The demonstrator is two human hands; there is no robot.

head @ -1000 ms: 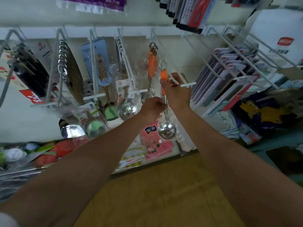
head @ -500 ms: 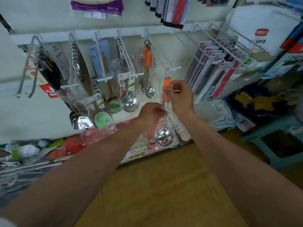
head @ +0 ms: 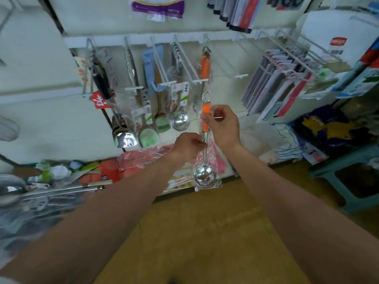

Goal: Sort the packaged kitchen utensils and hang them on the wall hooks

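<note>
Orange-handled and sealed in a clear plastic sleeve, the ladle [head: 205,128] hangs upright on my head feed, with its steel bowl down and its hanging loop up. I read the right hand [head: 223,126] as pinching the orange grip between thumb and curled fingers. The left hand [head: 187,147] sits lower, its fingers curled round the steel shaft and the wrapper. Both hold the ladle in front of the display wall, below the row of white wire hooks [head: 239,75] and touching none of them. Just above it, one hook carries more orange-handled ladles [head: 205,64]. Left of those I see a packaged steel spoon [head: 180,119] and green spatulas [head: 148,137]. Carded packs [head: 276,87] fill the hooks to the right. A teal stool [head: 348,181] stands on the wooden floor [head: 194,232].
</note>
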